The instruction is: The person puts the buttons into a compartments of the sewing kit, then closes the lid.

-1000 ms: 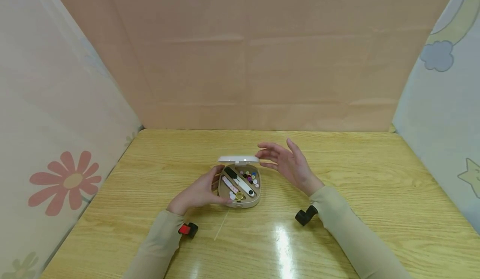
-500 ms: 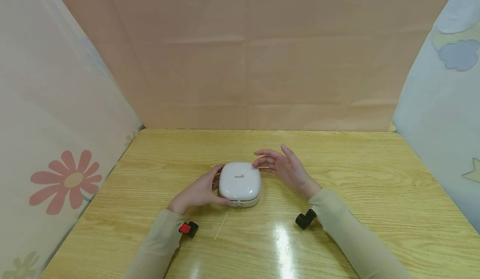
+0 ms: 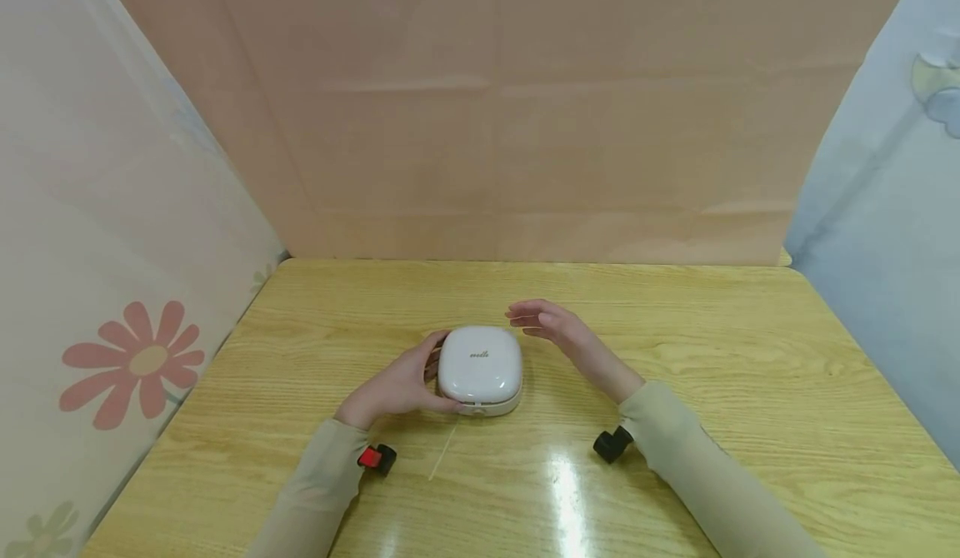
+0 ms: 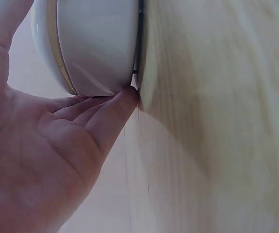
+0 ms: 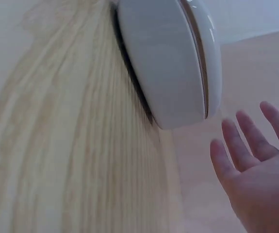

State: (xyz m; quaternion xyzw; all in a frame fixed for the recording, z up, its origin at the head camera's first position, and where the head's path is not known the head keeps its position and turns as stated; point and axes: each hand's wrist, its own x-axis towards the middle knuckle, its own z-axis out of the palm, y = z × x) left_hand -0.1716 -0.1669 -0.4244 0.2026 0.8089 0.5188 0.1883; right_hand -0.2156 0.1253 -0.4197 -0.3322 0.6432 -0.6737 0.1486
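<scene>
A white rounded sewing kit box [image 3: 480, 366] with small gold lettering stands on the table, its lid down over the base. A tan band [image 4: 57, 46] runs between lid and base in the left wrist view. My left hand [image 3: 393, 383] holds the box from its left side, thumb at the front edge and fingers behind. Those fingertips [image 4: 127, 97] touch the box low down, close to the tabletop. Just off the far right corner of the box, my right hand [image 3: 570, 337] is in the air, holding nothing. In the right wrist view its fingers [image 5: 248, 136] are spread, apart from the box.
A pale thin strand [image 3: 443, 450] lies on the wooden table [image 3: 675, 350] in front of the box. Behind the table hangs a peach-coloured sheet [image 3: 487, 125], and patterned cloth panels [image 3: 112, 208] flank both sides.
The box's lid has swung down from raised to lowered, hiding the buttons and sewing tools inside. My right hand has come off the lid. The left hand has stayed in place.
</scene>
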